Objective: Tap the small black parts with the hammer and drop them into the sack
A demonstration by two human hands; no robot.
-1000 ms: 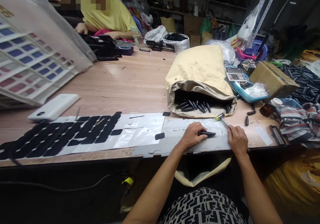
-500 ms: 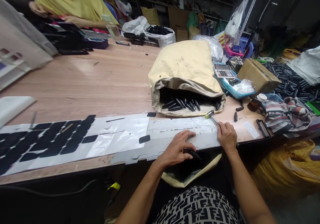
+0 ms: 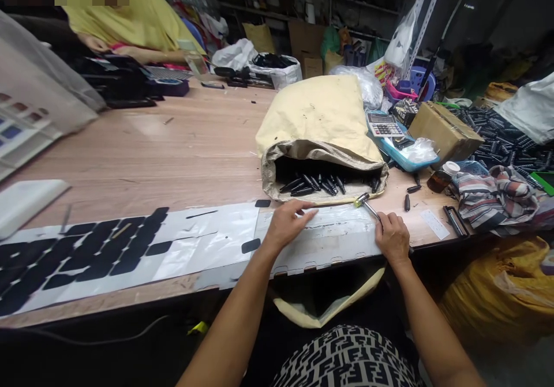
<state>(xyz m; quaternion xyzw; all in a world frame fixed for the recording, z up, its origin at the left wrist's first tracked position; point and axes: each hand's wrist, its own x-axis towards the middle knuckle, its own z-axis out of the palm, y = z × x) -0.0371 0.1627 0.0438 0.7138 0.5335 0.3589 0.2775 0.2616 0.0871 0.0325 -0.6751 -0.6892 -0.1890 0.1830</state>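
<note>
My right hand (image 3: 393,237) is wrapped round the handle of a small hammer (image 3: 369,205) with a yellowish tip on its metal head, at the table's front edge. My left hand (image 3: 289,224) is over the whitish board, fingers apart and stretched to the right, with nothing seen in it. Just beyond lies a cream sack (image 3: 318,113) on its side. Several black tapered pieces (image 3: 309,184) show inside its open mouth. Below the table edge, at my lap, a second sack (image 3: 298,312) hangs open; its inside is dark.
White sheets with black rounded patches (image 3: 125,231) lie on the left. A calculator (image 3: 384,126) rests on a blue basket beside a cardboard box (image 3: 445,130). On the right are a brown bottle (image 3: 442,178), a striped cloth (image 3: 480,196) and loose black pieces. Across the table sits a person in yellow (image 3: 142,23).
My left hand has let go of a dark piece above the lap sack and moved up and left, towards the cream sack. The right hand with the hammer has hardly moved.
</note>
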